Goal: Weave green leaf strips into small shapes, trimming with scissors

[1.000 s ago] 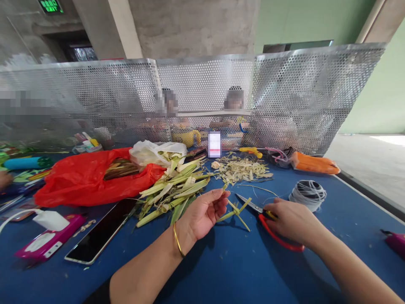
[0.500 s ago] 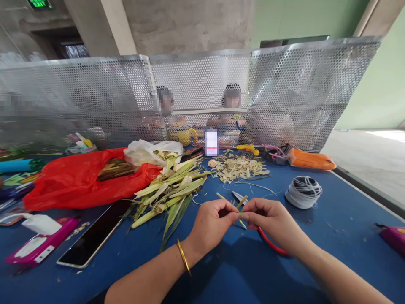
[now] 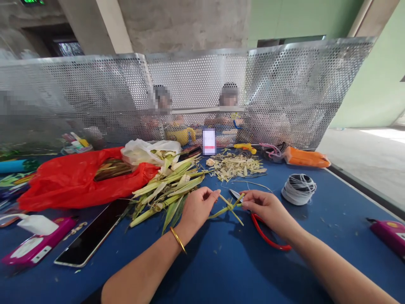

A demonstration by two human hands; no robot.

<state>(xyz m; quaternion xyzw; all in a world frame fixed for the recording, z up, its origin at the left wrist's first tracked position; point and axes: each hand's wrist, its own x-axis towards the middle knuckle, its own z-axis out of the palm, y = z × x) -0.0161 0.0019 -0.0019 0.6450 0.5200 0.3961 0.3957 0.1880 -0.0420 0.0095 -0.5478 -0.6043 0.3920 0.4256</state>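
A small knotted cross of corn husk strips (image 3: 230,207) hangs above the table between my hands, its thin ends sticking out several ways. With fingers pinched together, my left hand (image 3: 198,207) is at the upper left end of one strip; another end runs down beside its palm. My right hand (image 3: 261,204) pinches the right-hand end of the cross between thumb and fingers. Beneath it lie scissors with red handles (image 3: 268,240), their blades partly hidden. To the left, a heap of corn husks (image 3: 171,192) spreads over the blue table (image 3: 202,266).
Shredded husk (image 3: 237,164) lies behind my hands, near a propped phone (image 3: 209,141). A spool of white string (image 3: 299,189) stands right. Leftward are a red plastic bag (image 3: 76,181), a dark phone (image 3: 95,232) and a magenta power strip (image 3: 38,245). A perforated metal screen (image 3: 196,67) borders the back.
My hands were together at the knot; my left hand has moved left and up, so the knotted cross now shows between them. The view has shifted slightly.
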